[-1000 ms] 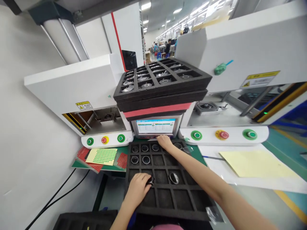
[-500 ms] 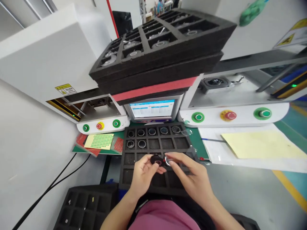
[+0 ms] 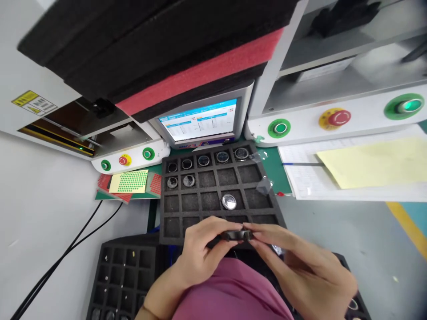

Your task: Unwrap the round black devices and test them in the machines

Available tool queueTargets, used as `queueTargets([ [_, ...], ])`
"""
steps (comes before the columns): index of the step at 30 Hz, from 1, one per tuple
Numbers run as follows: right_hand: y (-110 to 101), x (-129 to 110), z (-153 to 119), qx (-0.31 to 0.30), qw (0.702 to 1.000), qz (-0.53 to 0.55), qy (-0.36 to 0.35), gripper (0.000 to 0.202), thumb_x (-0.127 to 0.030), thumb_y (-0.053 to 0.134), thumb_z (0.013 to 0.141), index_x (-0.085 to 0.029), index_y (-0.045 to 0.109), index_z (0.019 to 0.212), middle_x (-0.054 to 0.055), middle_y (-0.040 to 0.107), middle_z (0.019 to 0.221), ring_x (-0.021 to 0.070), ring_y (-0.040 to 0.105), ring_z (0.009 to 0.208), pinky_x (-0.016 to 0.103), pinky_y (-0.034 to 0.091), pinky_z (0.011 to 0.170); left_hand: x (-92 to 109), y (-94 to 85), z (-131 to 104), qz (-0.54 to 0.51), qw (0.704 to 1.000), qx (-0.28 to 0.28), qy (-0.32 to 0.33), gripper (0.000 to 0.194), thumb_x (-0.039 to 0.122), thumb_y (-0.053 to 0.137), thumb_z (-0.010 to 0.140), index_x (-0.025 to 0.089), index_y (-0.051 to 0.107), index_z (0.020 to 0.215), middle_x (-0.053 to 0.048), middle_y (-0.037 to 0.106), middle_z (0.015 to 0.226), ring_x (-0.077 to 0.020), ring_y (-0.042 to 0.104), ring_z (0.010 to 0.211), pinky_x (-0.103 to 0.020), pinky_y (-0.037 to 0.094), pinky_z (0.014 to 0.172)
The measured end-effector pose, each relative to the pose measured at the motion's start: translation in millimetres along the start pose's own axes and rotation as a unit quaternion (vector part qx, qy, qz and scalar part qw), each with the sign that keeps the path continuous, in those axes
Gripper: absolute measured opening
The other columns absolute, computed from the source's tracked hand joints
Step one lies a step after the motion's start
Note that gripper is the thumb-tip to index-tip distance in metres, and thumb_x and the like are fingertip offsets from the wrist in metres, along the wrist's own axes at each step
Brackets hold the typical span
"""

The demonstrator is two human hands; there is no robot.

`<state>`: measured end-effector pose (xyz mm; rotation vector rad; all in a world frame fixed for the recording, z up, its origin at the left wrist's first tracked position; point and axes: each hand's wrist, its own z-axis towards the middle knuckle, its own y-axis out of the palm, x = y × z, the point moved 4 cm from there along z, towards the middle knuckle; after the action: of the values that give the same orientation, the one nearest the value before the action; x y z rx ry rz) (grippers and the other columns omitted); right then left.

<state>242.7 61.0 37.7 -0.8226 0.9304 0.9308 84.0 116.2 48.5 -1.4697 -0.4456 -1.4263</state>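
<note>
Between my two hands is a dark round part [image 3: 236, 235], held edge-on just over the near edge of a black foam tray [image 3: 213, 194]. My left hand [image 3: 204, 249] pinches its left side between thumb and fingers. On the right side, my right hand [image 3: 300, 260] grips it with thumb and fingertips. Beyond the fingers, a shiny silver-rimmed disc [image 3: 229, 202] rests on the tray at a compartment. Several dark round parts with glossy faces, such as this one [image 3: 241, 154], sit in the tray's far rows. A small shiny piece [image 3: 276, 250] shows beneath my right hand; its kind is unclear.
A monitor [image 3: 202, 122] stands behind the tray, under stacked black and red foam [image 3: 207, 71]. Machine panels with a red button [image 3: 339, 117] and green buttons flank it. A green-dot sticker sheet [image 3: 133, 181] lies left, yellow paper [image 3: 373, 162] right. Another foam tray [image 3: 125, 271] is lower left.
The silver disc that was in my right fingers now lies on the tray. Both hands have come closer to my body and hold the dark part edge-on. The view has tipped downward.
</note>
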Motion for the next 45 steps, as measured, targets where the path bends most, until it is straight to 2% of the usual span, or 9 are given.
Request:
queueTargets([
  [4, -5.2, 8.0, 7.9, -0.036, 0.999, 0.033, 0.023, 0.017, -0.009, 0.069, 0.083, -0.026, 0.069, 0.088, 0.000, 0.076, 0.084, 0.0164, 0.074, 0.074, 0.023, 0.062, 0.069, 0.3, 0.4, 7.3, 0.011, 0.998, -0.030, 0.046, 0.023, 0.017, 0.058, 0.094, 0.019, 0.069, 0.113, -0.009, 0.076, 0.099, -0.0169, 0.072, 0.087, -0.025, 0.059, 0.078],
  [11, -9.1, 19.8, 25.4, -0.154, 0.979, 0.126, 0.038, 0.010, -0.016, 0.069, 0.086, -0.023, 0.066, 0.079, 0.001, 0.072, 0.080, 0.0132, 0.071, 0.072, 0.018, 0.058, 0.065, -7.8, 5.1, 9.7, -0.038, 0.996, -0.079, 0.034, 0.024, 0.018, 0.057, 0.095, 0.019, 0.069, 0.115, -0.008, 0.077, 0.102, -0.0160, 0.072, 0.089, -0.024, 0.058, 0.080],
  [14, -7.9, 21.9, 24.5, -0.160, 0.975, 0.149, 0.041, 0.011, -0.019, 0.068, 0.088, -0.023, 0.066, 0.078, 0.002, 0.072, 0.079, 0.0154, 0.071, 0.073, 0.022, 0.059, 0.063, -10.2, 5.8, 9.6, -0.050, 0.994, -0.089, 0.031, 0.025, 0.017, 0.057, 0.094, 0.019, 0.068, 0.116, -0.008, 0.076, 0.104, -0.0162, 0.071, 0.091, -0.024, 0.058, 0.080],
  [21, -6.4, 25.0, 14.5, -0.101, 0.979, 0.173, 0.031, 0.018, -0.008, 0.072, 0.082, -0.024, 0.070, 0.090, 0.003, 0.072, 0.080, 0.0183, 0.071, 0.075, 0.028, 0.060, 0.066, -12.9, 6.5, 11.6, -0.071, 0.994, -0.086, 0.012, 0.023, 0.019, 0.060, 0.093, 0.019, 0.070, 0.114, -0.009, 0.077, 0.100, -0.0160, 0.072, 0.089, -0.023, 0.058, 0.078],
  [28, -12.3, 19.5, 28.3, -0.218, 0.968, 0.126, 0.009, 0.010, -0.017, 0.064, 0.090, -0.022, 0.065, 0.081, 0.002, 0.071, 0.078, 0.0132, 0.070, 0.068, 0.019, 0.057, 0.059, -15.8, 8.1, 11.9, -0.077, 0.989, -0.123, 0.001, 0.022, 0.021, 0.059, 0.094, 0.018, 0.071, 0.112, -0.009, 0.077, 0.096, -0.0158, 0.072, 0.086, -0.023, 0.058, 0.079],
  [34, -9.6, 11.3, 26.9, -0.139, 0.983, 0.046, -0.109, 0.014, -0.004, 0.061, 0.086, -0.018, 0.063, 0.086, 0.005, 0.072, 0.082, 0.0143, 0.072, 0.076, 0.019, 0.059, 0.068, -15.5, 5.5, 6.9, -0.056, 0.995, -0.054, 0.066, 0.027, 0.019, 0.055, 0.096, 0.020, 0.068, 0.120, -0.009, 0.076, 0.106, -0.0163, 0.072, 0.090, -0.025, 0.059, 0.080],
  [36, -5.0, 15.3, 18.5, -0.109, 0.986, 0.088, -0.089, 0.021, 0.000, 0.062, 0.083, -0.019, 0.064, 0.093, 0.005, 0.072, 0.088, 0.0150, 0.072, 0.080, 0.022, 0.060, 0.069, -16.1, 4.4, 5.7, -0.049, 0.994, -0.037, 0.086, 0.029, 0.018, 0.055, 0.095, 0.020, 0.067, 0.122, -0.009, 0.076, 0.108, -0.0155, 0.072, 0.091, -0.024, 0.059, 0.081],
  [40, -0.7, 24.4, 7.4, -0.017, 0.982, 0.186, -0.027, 0.053, 0.004, 0.066, 0.080, -0.025, 0.057, 0.124, 0.002, 0.073, 0.095, 0.0151, 0.071, 0.080, 0.026, 0.062, 0.066, -17.1, 1.7, 6.1, -0.046, 0.993, -0.032, 0.106, 0.031, 0.015, 0.056, 0.094, 0.020, 0.066, 0.123, -0.009, 0.075, 0.110, -0.0145, 0.071, 0.093, -0.022, 0.059, 0.082],
  [45, 0.9, 19.1, 8.4, -0.061, 0.989, 0.081, -0.108, 0.037, 0.006, 0.067, 0.078, -0.019, 0.070, 0.106, 0.005, 0.074, 0.093, 0.0180, 0.071, 0.080, 0.031, 0.061, 0.065, -16.9, 1.2, 7.8, -0.055, 0.993, -0.022, 0.104, 0.030, 0.014, 0.057, 0.094, 0.021, 0.067, 0.121, -0.008, 0.076, 0.108, -0.0147, 0.072, 0.090, -0.023, 0.060, 0.079],
])
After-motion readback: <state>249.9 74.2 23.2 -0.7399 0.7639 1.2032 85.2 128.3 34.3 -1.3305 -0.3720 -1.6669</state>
